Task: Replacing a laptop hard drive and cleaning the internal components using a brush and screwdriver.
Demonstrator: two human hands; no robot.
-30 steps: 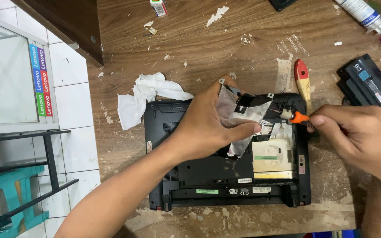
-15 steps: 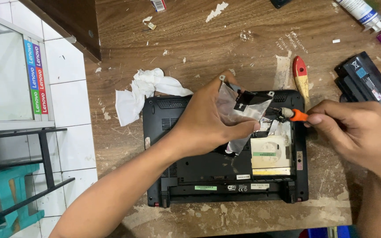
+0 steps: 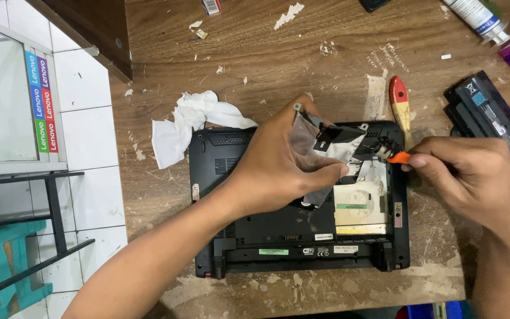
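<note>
A black laptop base (image 3: 267,236) lies upside down on a worn wooden table (image 3: 255,53), with its cover off at the right. My left hand (image 3: 278,168) grips a foil-covered metal bracket (image 3: 326,139) and holds it tilted up out of the open bay. My right hand (image 3: 467,177) holds a small tool with an orange handle (image 3: 398,157), its tip at the bay's upper right corner. Below the bracket a beige board with a green sticker (image 3: 358,210) shows inside the bay.
A crumpled white tissue (image 3: 190,121) lies left of the laptop. A red-handled brush (image 3: 401,103) rests above its right corner. A black battery pack (image 3: 491,124) lies at the right, a white tube (image 3: 476,16) at the top right. The table's left edge drops to white tiles.
My right hand with the orange tool has shifted slightly left toward the bay corner. My left hand still holds the bracket up in about the same place.
</note>
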